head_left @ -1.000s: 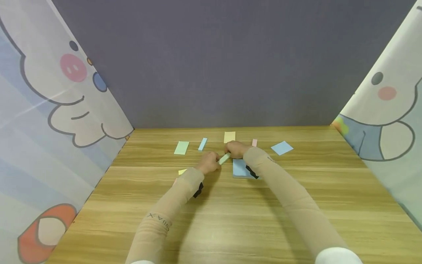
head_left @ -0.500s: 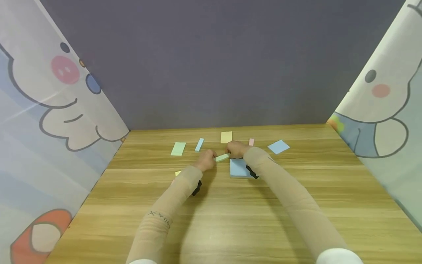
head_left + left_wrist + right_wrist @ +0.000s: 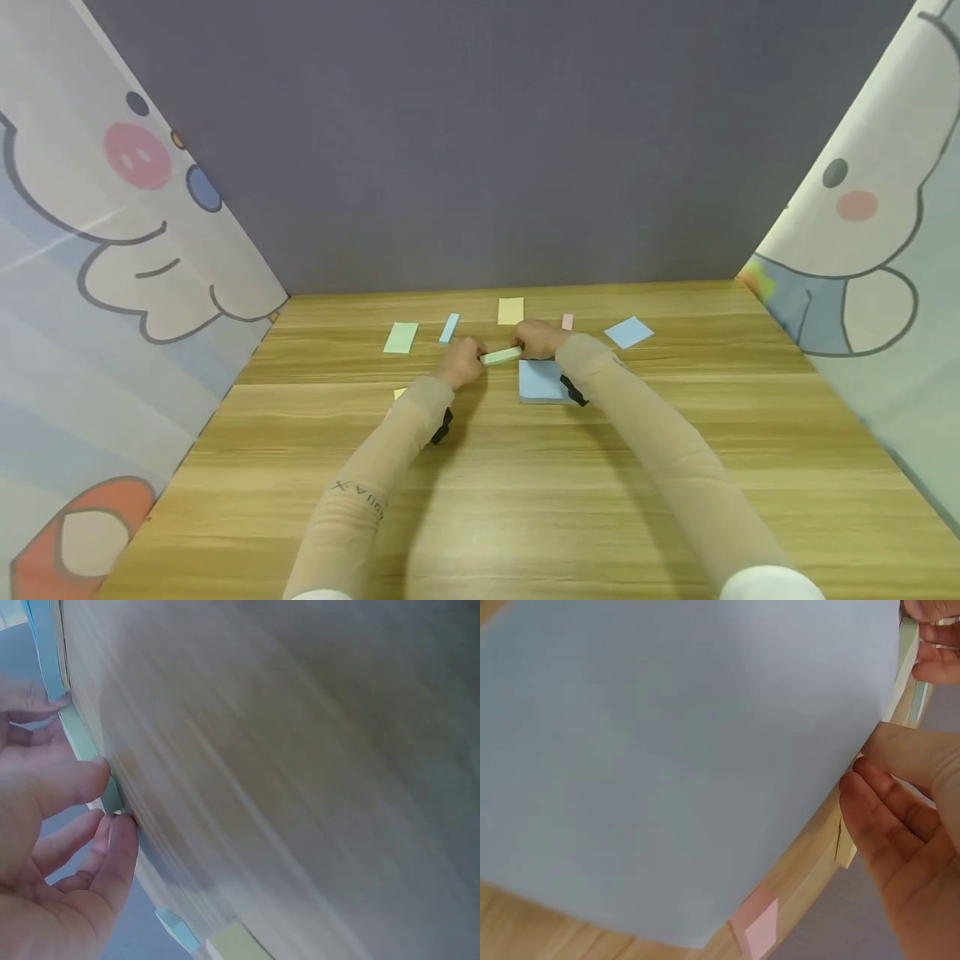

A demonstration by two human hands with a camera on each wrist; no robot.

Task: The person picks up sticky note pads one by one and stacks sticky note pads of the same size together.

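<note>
Both hands hold a narrow light-green sticky-note strip pad [image 3: 501, 357] near the middle of the table, one at each end. The left hand [image 3: 461, 362] pinches its left end; the left wrist view shows thumb and fingertips on the green strip [image 3: 86, 739]. At the other end, the right hand [image 3: 538, 339] has its thumb and fingers at the strip, close by the large blue sticky-note pad [image 3: 542, 380]. That blue pad [image 3: 667, 750] fills much of the right wrist view and hides part of the strip's end, so I cannot tell exactly how the right fingertips meet it.
Along the back lie a green pad [image 3: 401, 337], a thin blue strip [image 3: 449, 327], a yellow pad [image 3: 511, 311], a pink strip [image 3: 567, 322] and a turned blue square [image 3: 629, 332]. The left forearm partly covers a yellow piece [image 3: 399, 393]. A grey panel [image 3: 480, 150] rises behind.
The green strip has turned from a slant to nearly level, and the hands stand wider apart. The left hand has risen slightly. The head view has shifted a little, moving the table things leftward.
</note>
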